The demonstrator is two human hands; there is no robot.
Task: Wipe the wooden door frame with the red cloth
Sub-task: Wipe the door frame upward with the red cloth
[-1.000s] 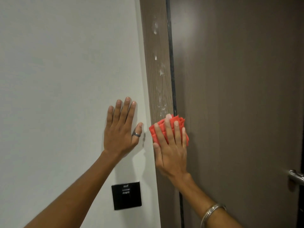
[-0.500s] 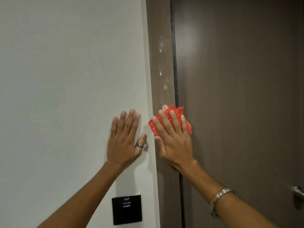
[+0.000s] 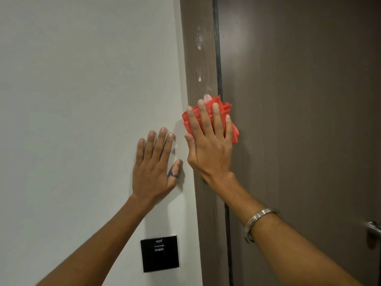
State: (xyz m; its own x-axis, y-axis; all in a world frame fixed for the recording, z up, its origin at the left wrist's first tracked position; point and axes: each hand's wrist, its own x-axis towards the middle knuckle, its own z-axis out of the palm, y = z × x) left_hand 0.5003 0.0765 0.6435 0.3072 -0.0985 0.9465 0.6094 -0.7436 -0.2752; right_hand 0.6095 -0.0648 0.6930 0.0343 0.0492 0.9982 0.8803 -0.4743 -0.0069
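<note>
A vertical brown wooden door frame (image 3: 199, 58) runs down the middle of the view, with white smears on its upper part. My right hand (image 3: 209, 145) presses a folded red cloth (image 3: 227, 112) flat against the frame, fingers spread over it; most of the cloth is hidden under the fingers. My left hand (image 3: 155, 162), wearing a ring on the thumb, lies flat and open on the white wall just left of the frame.
A white wall (image 3: 82, 100) fills the left half. A dark brown door (image 3: 299, 120) fills the right, with a metal handle (image 3: 374, 229) at the right edge. A black wall switch plate (image 3: 159, 253) sits low on the wall under my left arm.
My right hand has slid the red cloth upward along the frame toward the white smears. My left hand has stayed flat on the wall.
</note>
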